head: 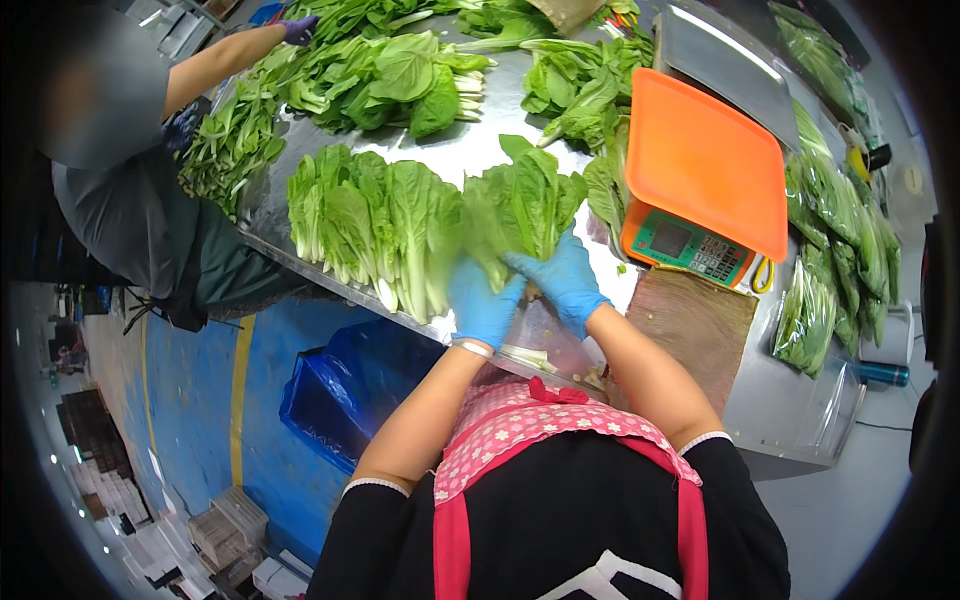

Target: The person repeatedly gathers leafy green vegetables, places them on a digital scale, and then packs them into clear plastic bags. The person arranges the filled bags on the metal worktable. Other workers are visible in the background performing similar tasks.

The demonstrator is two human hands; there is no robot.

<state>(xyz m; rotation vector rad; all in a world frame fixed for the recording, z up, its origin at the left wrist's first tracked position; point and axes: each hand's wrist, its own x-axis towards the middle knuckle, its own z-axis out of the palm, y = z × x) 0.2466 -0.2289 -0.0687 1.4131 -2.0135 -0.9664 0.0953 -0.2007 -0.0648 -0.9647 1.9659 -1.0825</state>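
Observation:
My left hand (pixel 484 304), in a blue glove, grips the stem end of a blurred romaine-like leaf (pixel 484 240). Beside it my right hand (pixel 566 281), gloved alike, is closed around the base of an upright-pointing bunch of leafy lettuce (pixel 529 199). The two hands nearly touch at the table's front edge. Left of them, more lettuce heads (pixel 375 217) lie in a row, stems towards me. Pale cut stem pieces (pixel 529 356) lie just below my hands.
An orange-topped digital scale (pixel 701 165) stands at right beside a brown cloth (pixel 690 330). Bagged greens (pixel 840 247) lie beyond it. Loose greens (pixel 397 82) cover the table's far side. A co-worker (pixel 165 195) reaches in from the left. A blue-lined bin (pixel 337 397) stands below the edge.

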